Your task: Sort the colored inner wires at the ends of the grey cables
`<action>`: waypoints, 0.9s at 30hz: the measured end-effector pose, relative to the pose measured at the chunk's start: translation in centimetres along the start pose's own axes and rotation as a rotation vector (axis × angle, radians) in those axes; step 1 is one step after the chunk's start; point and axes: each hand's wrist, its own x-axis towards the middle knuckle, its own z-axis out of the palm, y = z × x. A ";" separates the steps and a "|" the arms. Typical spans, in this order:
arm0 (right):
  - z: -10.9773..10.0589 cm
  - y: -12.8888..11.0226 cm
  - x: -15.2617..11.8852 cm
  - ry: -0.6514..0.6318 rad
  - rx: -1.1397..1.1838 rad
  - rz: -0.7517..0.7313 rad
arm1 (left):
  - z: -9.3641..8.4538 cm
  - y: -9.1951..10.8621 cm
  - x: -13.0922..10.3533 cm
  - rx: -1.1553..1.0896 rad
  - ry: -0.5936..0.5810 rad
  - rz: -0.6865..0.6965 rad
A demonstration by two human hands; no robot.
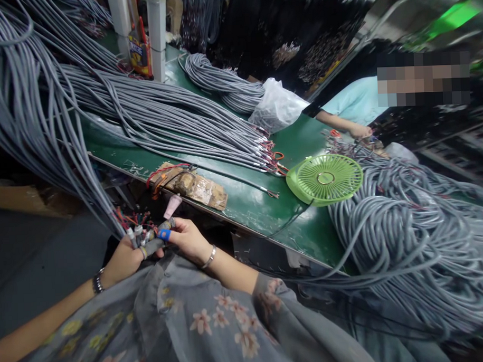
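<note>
Grey cable ends (138, 235) — clamped in the left hand (127, 259); the right hand's (186, 238) fingers pinch close beside, near the green table (242, 199).

- Smooth, dull-sheened, plastic-looking sheathing on the grey cables (56, 103), from upper left to lower centre, and on the coiled cables (410, 238) at right.
- Glossy, smooth green finish on the tabletop (245, 217), with bright reflections at centre.
- Hard, smooth green plastic on the ribbed fan (325, 179), right of centre.
- Thin, crinkled, translucent plastic on the bag (277, 106), upper centre.
- Rough brown cardboard under shiny, wrinkled tape on the pad (202, 190), centre left.
- Shiny metal on the bracelet (209, 257), lower centre.
- Soft, matt, floral-printed cloth on the garment (214, 319), bottom.
</note>
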 end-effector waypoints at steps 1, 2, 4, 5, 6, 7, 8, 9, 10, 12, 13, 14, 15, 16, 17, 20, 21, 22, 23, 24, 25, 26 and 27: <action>-0.2 0.0 0.0 -0.038 -0.016 0.014 | 0.0 0.4 0.0 0.036 -0.042 -0.010; -0.4 0.0 0.0 -0.065 -0.034 0.022 | 0.0 0.7 0.0 0.066 -0.080 -0.025; -0.7 0.0 0.0 -0.090 -0.064 0.028 | -0.1 0.9 0.0 0.083 -0.110 -0.056; -0.8 -0.1 0.0 -0.102 -0.061 0.033 | -0.1 0.8 0.1 0.077 -0.106 -0.063; -1.0 -0.1 -0.1 -0.115 -0.045 0.040 | -0.2 0.6 0.1 0.067 -0.097 -0.060; -1.1 -0.1 -0.1 -0.120 -0.016 0.045 | -0.2 0.3 0.1 0.048 -0.077 -0.045; -1.2 -0.1 -0.2 -0.111 0.022 0.047 | -0.2 0.0 0.1 0.017 -0.044 -0.024; -1.2 -0.1 -0.3 -0.088 0.056 0.047 | -0.1 -0.4 0.2 -0.025 0.002 -0.004; -1.3 0.0 -0.3 -0.053 0.082 0.044 | 0.0 -0.7 0.2 -0.076 0.053 0.014; -1.4 0.1 -0.4 0.001 0.095 0.041 | 0.3 -1.1 0.3 -0.166 0.131 0.022; -1.3 0.2 -0.4 0.009 0.087 0.039 | 0.4 -1.3 0.3 -0.196 0.150 0.014; -1.2 0.3 -0.4 0.011 0.075 0.032 | 0.6 -1.3 0.3 -0.215 0.159 0.002; -1.0 0.4 -0.4 0.016 0.063 0.018 | 0.7 -1.2 0.3 -0.227 0.162 -0.008; -0.8 0.5 -0.4 0.030 0.055 -0.001 | 0.8 -1.1 0.3 -0.231 0.162 -0.013; -0.6 0.6 -0.3 0.048 0.046 -0.020 | 0.7 -1.0 0.3 -0.226 0.158 -0.014; -0.2 0.6 -0.3 0.083 0.018 -0.059 | 0.3 -0.8 0.4 -0.141 0.080 0.006; -0.1 0.5 -0.2 0.063 0.006 -0.061 | 0.0 -0.7 0.4 -0.095 0.033 0.010; -0.1 0.4 -0.2 0.027 -0.006 -0.057 | -0.2 -0.7 0.4 -0.052 -0.016 0.009; -0.1 0.3 -0.1 -0.017 -0.022 -0.049 | -0.4 -0.6 0.4 -0.017 -0.063 0.004; -0.1 0.2 0.0 -0.054 -0.037 -0.042 | -0.5 -0.6 0.4 0.006 -0.101 -0.003; -0.1 0.1 0.1 -0.071 -0.051 -0.038 | -0.5 -0.7 0.4 0.014 -0.123 -0.012; -0.2 0.1 0.3 -0.062 -0.059 -0.039 | -0.5 -0.7 0.4 0.005 -0.124 -0.016; -0.2 0.1 0.4 -0.031 -0.058 -0.039 | -0.4 -0.9 0.3 -0.018 -0.103 -0.013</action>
